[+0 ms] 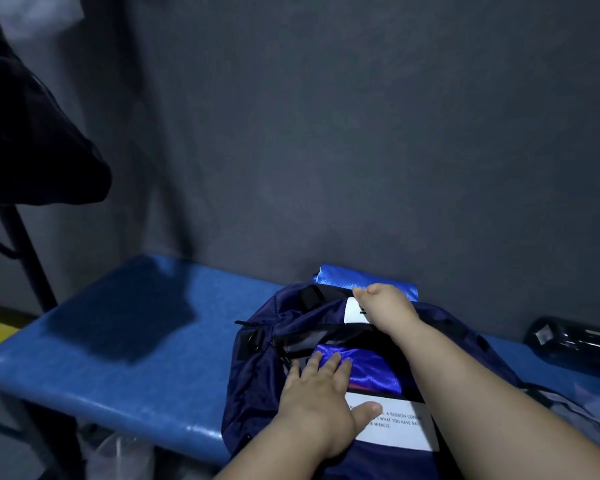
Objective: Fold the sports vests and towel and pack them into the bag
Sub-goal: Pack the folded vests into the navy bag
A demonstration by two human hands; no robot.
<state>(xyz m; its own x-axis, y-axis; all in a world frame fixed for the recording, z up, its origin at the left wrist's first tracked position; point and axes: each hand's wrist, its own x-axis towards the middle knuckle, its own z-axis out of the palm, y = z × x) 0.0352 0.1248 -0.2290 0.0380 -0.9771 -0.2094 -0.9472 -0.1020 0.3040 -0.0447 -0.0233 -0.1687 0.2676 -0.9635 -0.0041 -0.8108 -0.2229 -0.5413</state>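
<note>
Hidden: the fingertips of the right hand [385, 306] are covered by the hand's own back. Most of the inside of the bag [257, 386] is covered by the two forearms.
Cut off: both forearms are cut by the near edge. The dark bottle [575, 341] is cut by the right edge and the dark garment [32, 133] by the left edge.
Hard to make out: the print on the white label [402, 427] is only partly readable, because the left thumb lies over its beginning. At the near right a grey cloth [568, 407] is seen, but what it is cannot be told.
Counts: two hands, one bag, two pieces of shiny blue cloth, one bottle and one bench [118, 358] are counted.
Left hand: the left hand [316, 393] is laid flat with straight, spread fingers on the shiny blue vest [371, 368]. Nothing is grasped by it.
Right hand: it is clenched on the far rim of the bag, beside a small white tag [352, 311], and the rim is held up by it.
Bag: the navy bag is laid on the right part of the blue bench, near the grey wall [361, 133], with its opening turned upward and open.
Vest: the shiny blue vest is placed inside the opening, between the two hands, just beyond the white label.
Second blue piece: a folded blue cloth [357, 277] is seen outside the bag, between its far side and the wall. It is partly covered by the bag and by the right hand.
Bottle: it is laid on its side at the far right of the bench, apart from the bag.
</note>
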